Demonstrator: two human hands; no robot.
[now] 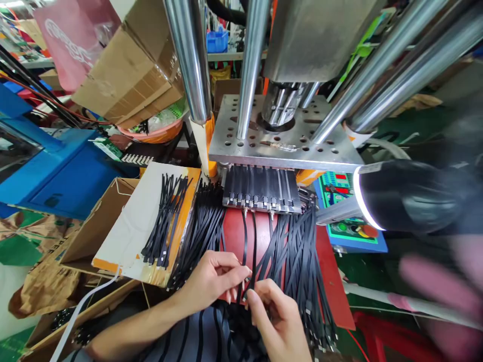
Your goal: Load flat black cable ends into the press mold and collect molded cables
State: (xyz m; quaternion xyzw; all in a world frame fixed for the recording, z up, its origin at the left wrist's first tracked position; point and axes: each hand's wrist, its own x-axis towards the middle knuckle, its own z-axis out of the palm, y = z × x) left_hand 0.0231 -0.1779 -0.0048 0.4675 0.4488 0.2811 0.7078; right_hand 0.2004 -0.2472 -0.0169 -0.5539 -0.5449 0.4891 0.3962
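My left hand (213, 281) and my right hand (277, 319) meet at the near edge of a red pad (234, 234), fingertips pinched on the end of a thin black cable (245, 246). That cable runs up to a dark metal mould (262, 188) under the press plate (283, 136), where several black cables lie in slots. A thick bundle of black cables (302, 251) hangs over the pad to the right of my hands. Another bundle (202, 231) lies to the left.
A white and orange board (132, 226) at the left carries a smaller pile of cables (166, 216). Cardboard boxes (94, 226) sit below it. Steel columns (188, 55) rise from the press. A lit black lamp head (407, 196) and a green control panel (339, 191) are at the right.
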